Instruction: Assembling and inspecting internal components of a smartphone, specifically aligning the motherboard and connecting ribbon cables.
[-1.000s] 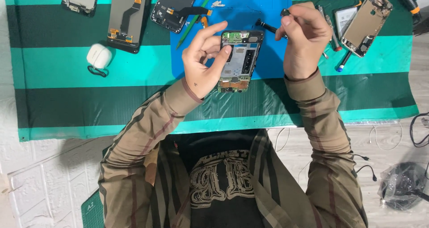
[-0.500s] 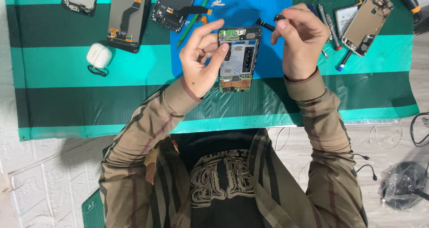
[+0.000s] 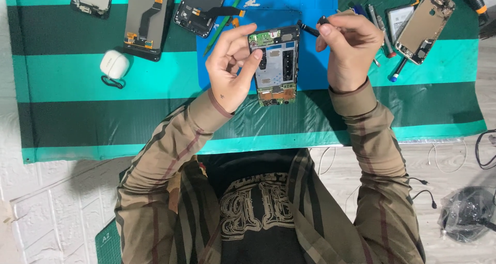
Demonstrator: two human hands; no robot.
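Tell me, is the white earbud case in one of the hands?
No, the white earbud case lies on the green mat, apart from the left hand.

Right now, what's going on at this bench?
A person is working on an opened phone above a blue mat. The left hand holds the phone by its side, circuit boards facing up. The right hand pinches a small dark tool beside the phone's top corner. More stripped phones, screens, a white case and screwdrivers lie around.

Four opened phones (image 3: 276, 65), two loose screens (image 3: 146, 18), one white earbud case (image 3: 114, 64).
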